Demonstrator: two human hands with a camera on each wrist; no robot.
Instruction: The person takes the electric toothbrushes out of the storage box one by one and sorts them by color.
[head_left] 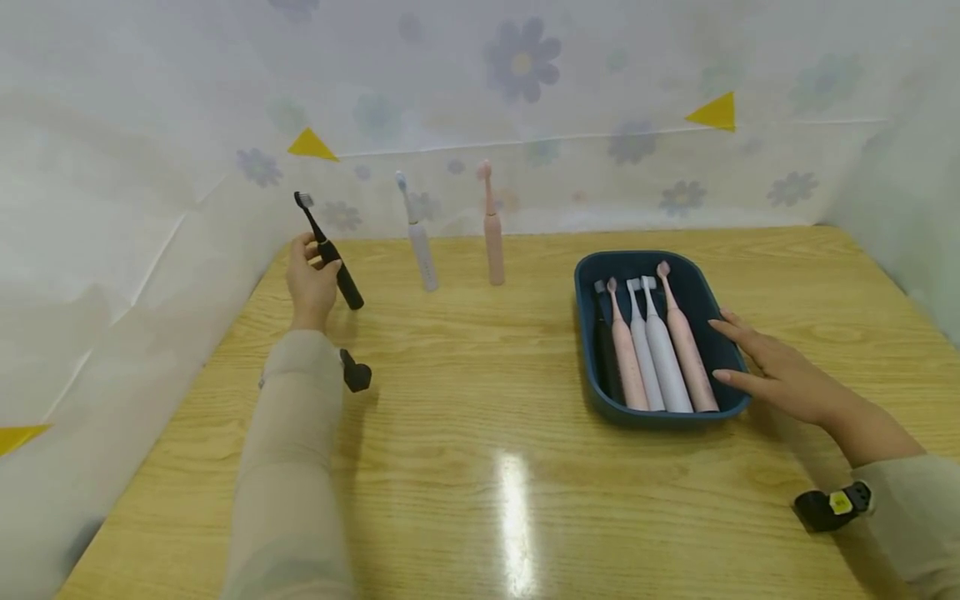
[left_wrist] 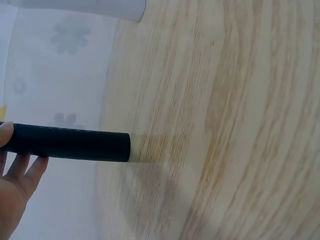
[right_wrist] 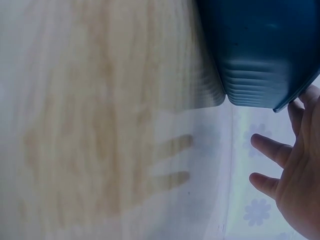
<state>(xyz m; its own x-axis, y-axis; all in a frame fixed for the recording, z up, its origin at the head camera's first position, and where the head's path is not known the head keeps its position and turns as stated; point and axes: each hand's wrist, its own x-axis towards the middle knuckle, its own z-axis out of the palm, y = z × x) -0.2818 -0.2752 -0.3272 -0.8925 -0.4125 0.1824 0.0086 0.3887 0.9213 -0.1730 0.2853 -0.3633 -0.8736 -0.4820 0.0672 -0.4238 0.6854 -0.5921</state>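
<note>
At the left of the head view my left hand (head_left: 311, 287) holds a black electric toothbrush (head_left: 347, 282) by its handle, thumb on one side and fingers on the other. The brush is nearly upright, head up and leaning left. In the left wrist view its handle (left_wrist: 75, 142) ends close to the tabletop; whether it touches cannot be told. On the right, my right hand (head_left: 795, 379) has its fingers extended over the right rim of a dark blue basket (head_left: 738, 387). Inside lie a black toothbrush (head_left: 609, 358), pink ones (head_left: 693, 358) and white ones (head_left: 663, 358), heads pointing away.
A white toothbrush (head_left: 423, 258) and a pink toothbrush (head_left: 493, 250) stand upright at the back of the wooden table (head_left: 450, 375), right of the black one. Behind them hangs a flowered white cloth (head_left: 585, 183) with yellow triangles.
</note>
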